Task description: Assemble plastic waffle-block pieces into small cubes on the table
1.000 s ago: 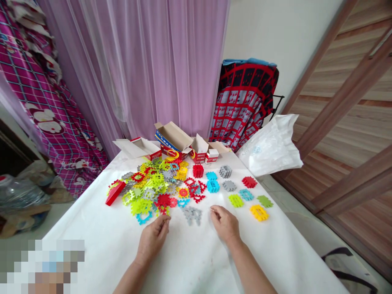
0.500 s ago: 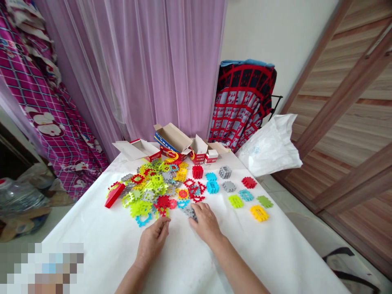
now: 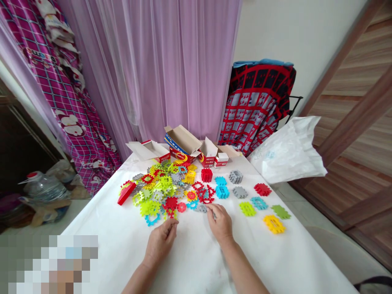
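My left hand [image 3: 161, 241] is closed in front of the pile, thumb pressed against curled fingers; whatever they may hold is hidden. My right hand [image 3: 221, 223] is just right of a flat grey toothed piece [image 3: 201, 208] on the table. A bit of grey shows between its thumb and forefinger, apparently another grey toothed plastic piece, mostly covered by the fingers. Ahead of the left hand lies a heap of interlocking plastic building pieces [image 3: 162, 185] in lime, red, grey and yellow. A small red round piece [image 3: 181, 207] and a blue frame piece [image 3: 152, 219] lie at its near edge.
Sorted pieces stand to the right: a red stack [image 3: 206, 175], blue stack [image 3: 222, 192], grey stack [image 3: 235, 177] and yellow stack [image 3: 275, 224]. Open cardboard boxes [image 3: 183, 141] line the back of the white-covered table [image 3: 190, 265]. A white bag [image 3: 288, 151] is at the far right.
The view has turned slightly left. My right hand has drawn back a little from the grey pieces, and less grey shows on the table. My left hand keeps its closed shape.
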Demonstrator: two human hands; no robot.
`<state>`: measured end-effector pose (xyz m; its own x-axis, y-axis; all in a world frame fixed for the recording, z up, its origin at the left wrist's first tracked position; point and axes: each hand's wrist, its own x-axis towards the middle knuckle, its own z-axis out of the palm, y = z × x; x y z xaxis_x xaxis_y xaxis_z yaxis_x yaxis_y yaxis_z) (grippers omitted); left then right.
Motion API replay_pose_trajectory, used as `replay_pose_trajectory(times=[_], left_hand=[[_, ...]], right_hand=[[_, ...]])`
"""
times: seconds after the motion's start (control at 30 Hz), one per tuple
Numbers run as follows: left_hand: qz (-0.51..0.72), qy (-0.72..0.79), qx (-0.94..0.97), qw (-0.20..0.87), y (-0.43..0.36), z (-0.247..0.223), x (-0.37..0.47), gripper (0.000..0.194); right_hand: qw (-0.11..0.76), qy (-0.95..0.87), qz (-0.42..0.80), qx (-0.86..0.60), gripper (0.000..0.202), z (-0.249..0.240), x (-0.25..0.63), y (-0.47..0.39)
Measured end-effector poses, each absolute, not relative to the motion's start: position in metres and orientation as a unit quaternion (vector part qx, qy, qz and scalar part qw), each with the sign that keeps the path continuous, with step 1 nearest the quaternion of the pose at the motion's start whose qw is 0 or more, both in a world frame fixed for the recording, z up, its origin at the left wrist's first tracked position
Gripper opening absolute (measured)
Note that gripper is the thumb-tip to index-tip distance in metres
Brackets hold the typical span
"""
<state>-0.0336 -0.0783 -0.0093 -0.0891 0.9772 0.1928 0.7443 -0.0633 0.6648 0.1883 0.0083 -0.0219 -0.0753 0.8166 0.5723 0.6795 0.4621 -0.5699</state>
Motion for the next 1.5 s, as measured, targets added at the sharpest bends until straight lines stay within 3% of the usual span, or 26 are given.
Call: replay_pose_trajectory(times=[0.23,0.5,0.8,1.23,1.5], left_hand=[[0.319,0.673,0.646,0.166,-0.080,-0.006,-0.032,0.026],[0.289,0.683,0.657,0.132,-0.079,-0.010,-0.033,0.027],[0.202,0.637,0.730,0.140,-0.078,0.017,-0.035,0.025],[0.153,0.700,0.696,-0.043,0.005,0.065,-0.082,0.030],[0.049,0.729,0.680,-0.059,0.044,0.076,-0.092,0.032]], right_hand=[[0.504,-0.652,0.204,-0.529,0.033,-0.029,0.198,0.014],[0.544,-0.592,0.250,-0.539,0.033,-0.031,0.204,0.016],[0.541,-0.596,0.267,-0.530,0.030,-0.030,0.200,0.017],[0.516,-0.617,0.262,-0.533,0.033,-0.031,0.200,0.020],[0.514,-0.621,0.254,-0.534,0.030,-0.029,0.198,0.020]])
